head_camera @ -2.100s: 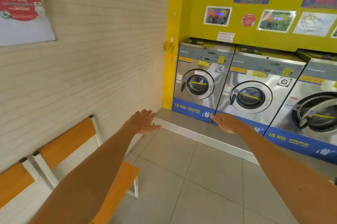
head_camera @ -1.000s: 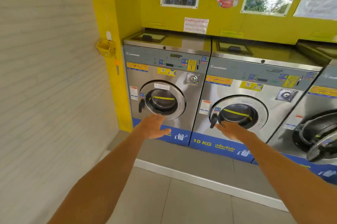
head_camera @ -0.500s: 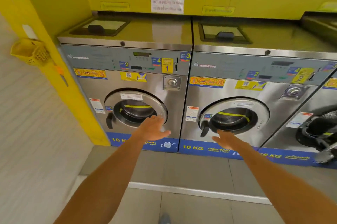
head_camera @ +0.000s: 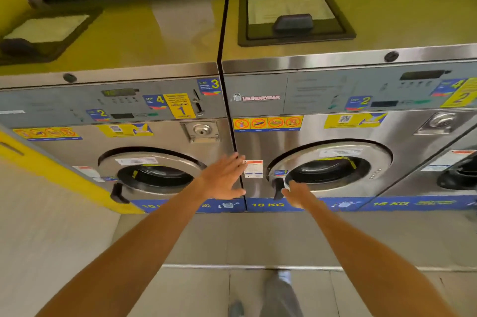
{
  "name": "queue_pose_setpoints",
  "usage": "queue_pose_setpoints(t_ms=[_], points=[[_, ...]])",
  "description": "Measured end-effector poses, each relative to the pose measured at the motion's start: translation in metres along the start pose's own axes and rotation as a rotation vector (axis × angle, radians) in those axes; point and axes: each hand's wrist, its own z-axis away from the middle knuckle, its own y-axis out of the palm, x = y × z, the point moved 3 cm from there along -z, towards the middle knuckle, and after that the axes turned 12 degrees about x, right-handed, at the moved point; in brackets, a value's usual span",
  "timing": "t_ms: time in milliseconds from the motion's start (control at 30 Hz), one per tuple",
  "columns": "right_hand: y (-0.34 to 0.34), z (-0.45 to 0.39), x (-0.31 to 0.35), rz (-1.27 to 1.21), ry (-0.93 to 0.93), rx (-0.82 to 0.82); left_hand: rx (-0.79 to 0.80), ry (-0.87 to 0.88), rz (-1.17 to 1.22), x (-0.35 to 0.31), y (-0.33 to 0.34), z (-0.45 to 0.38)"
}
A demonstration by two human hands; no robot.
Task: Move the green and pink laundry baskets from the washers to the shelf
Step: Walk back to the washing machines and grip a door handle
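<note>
No green or pink laundry basket and no shelf show in the head view. Two steel front-load washers fill it: the left washer [head_camera: 111, 120] and the right washer [head_camera: 348, 100], both with round doors shut. My left hand [head_camera: 223, 178] is held out open, fingers spread, in front of the seam between the two machines. My right hand [head_camera: 296, 194] is stretched out open, its fingertips at the black door handle [head_camera: 278, 187] of the right washer. Neither hand holds anything.
A raised grey step [head_camera: 232, 239] runs under the washers, with its edge just in front of my foot [head_camera: 278, 293]. A third washer [head_camera: 462, 172] with an open door stands at the far right. A yellow pillar [head_camera: 51, 167] and a pale wall close the left side.
I have walked up close to the washers, so they fill the view. Both hands stay held out open; the right one has come up to the right washer's door handle.
</note>
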Motion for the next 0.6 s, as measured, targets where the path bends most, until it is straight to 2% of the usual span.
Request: queue_pose_setpoints(t_ms=[67,167,400,600], points=[[-0.005,-0.023,-0.004,-0.065,0.017,0.011,0.021,0.053,-0.132,0.001,0.001,-0.021],[-0.004,-0.056,-0.010,-0.123,0.028,0.059,0.015,0.095,-0.206,0.005,-0.002,-0.042],[0.004,-0.094,0.001,-0.457,0.108,0.065,-0.006,0.046,-0.328,0.017,-0.001,-0.054],[0.016,-0.086,-0.009,-0.567,0.121,0.057,-0.033,-0.028,-0.358,0.016,0.009,-0.056]])
